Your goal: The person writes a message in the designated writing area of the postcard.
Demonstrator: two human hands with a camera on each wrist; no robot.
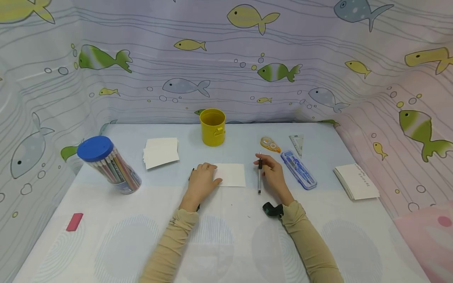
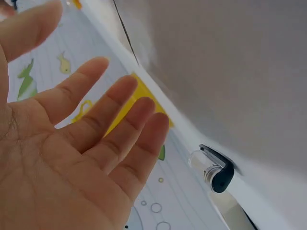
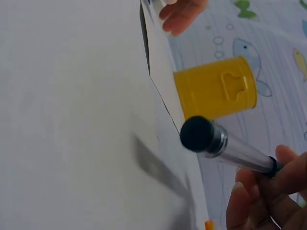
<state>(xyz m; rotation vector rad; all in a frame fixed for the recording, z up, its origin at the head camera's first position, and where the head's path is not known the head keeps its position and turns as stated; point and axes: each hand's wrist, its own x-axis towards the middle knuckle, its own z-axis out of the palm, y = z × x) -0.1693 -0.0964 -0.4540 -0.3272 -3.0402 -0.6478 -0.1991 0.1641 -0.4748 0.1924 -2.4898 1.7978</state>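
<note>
Left hand (image 1: 202, 181) flat on left edge of white card (image 1: 231, 175), fingers straight, pressing down: looks like pinning it so it won't slide. Card sits centre of table (image 1: 226, 236), in front of yellow cup (image 1: 212, 127). Right hand (image 1: 272, 173) just right of card, fingers curled round pen (image 1: 260, 173); pen lies low over the table, cap end toward body, not on the card. Spare cards (image 1: 161, 152) stacked at left, written stack (image 1: 356, 181) far right, well apart. Pencil jar (image 1: 109, 165) lying tilted at left; pink eraser (image 1: 74, 221) near the left edge.

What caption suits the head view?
Left hand rests on a white card; right hand holds a pen beside it.
</note>
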